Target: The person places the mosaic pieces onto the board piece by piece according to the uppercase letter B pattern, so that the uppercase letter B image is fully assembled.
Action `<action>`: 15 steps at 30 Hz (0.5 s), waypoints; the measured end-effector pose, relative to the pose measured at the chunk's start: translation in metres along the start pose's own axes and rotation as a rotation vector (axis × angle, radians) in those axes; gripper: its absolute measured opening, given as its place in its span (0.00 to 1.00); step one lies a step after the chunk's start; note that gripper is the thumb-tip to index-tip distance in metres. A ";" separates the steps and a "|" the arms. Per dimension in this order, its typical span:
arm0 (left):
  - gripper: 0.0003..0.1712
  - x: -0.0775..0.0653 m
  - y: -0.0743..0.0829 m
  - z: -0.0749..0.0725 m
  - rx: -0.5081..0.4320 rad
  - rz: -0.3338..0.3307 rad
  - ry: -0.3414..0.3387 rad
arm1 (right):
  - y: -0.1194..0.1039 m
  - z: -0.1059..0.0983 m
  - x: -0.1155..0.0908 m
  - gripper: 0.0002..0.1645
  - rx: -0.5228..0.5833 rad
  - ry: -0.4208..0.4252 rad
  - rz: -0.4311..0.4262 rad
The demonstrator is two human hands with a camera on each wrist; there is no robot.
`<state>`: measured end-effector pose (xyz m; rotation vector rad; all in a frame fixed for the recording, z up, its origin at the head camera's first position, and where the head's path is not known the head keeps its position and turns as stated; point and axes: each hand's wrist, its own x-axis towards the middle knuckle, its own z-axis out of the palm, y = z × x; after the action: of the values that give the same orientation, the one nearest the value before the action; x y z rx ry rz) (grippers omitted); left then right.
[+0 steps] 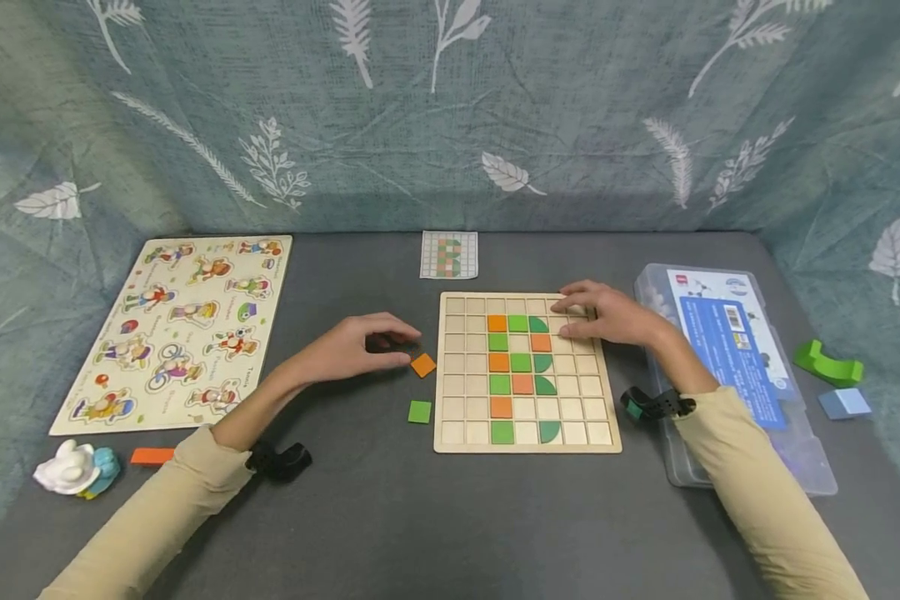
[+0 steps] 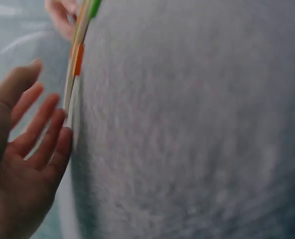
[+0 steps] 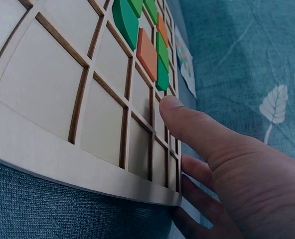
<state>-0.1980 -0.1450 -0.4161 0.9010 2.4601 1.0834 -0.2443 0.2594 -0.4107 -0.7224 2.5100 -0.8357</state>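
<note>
A wooden grid board [image 1: 465, 444] lies on the table, with orange, light green and dark green tiles set in some of its squares. Left of it an orange square tile [image 1: 423, 365] lies loose, turned like a diamond. My left hand [image 1: 356, 350] hovers beside that tile, thumb and fingers spread apart and nothing between them. At the board's far right corner is my right hand [image 1: 603, 312], its thumb [image 3: 187, 119] over the squares and its other fingers past the edge. A light green square tile [image 1: 419, 412] sits nearer, beside the board's left side.
Behind the board lies a small pattern card [image 1: 449, 255]. A clear plastic case [image 1: 727, 375] stands at the right, with a green arch block [image 1: 828, 364] and a blue block [image 1: 844, 403] beyond. At the left are a picture puzzle board [image 1: 172, 333], an orange strip [image 1: 152, 457] and a white-blue toy [image 1: 78, 468].
</note>
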 end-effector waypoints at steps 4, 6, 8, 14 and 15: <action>0.26 0.005 -0.015 -0.001 -0.117 -0.049 -0.110 | 0.002 -0.001 0.000 0.26 0.006 -0.008 -0.002; 0.27 0.010 -0.016 0.002 -0.112 -0.029 -0.141 | 0.002 -0.001 -0.001 0.26 0.008 -0.006 -0.002; 0.27 0.013 -0.016 0.005 -0.083 -0.005 -0.155 | 0.002 -0.001 -0.001 0.26 0.010 -0.006 -0.003; 0.27 0.012 -0.017 0.007 -0.006 0.044 -0.160 | 0.001 0.000 0.000 0.26 0.016 -0.013 -0.002; 0.26 0.011 -0.017 0.007 0.003 0.049 -0.158 | 0.001 0.000 0.000 0.26 0.018 -0.013 0.000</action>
<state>-0.2101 -0.1425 -0.4337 1.0119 2.3232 0.9848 -0.2443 0.2600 -0.4109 -0.7201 2.4875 -0.8502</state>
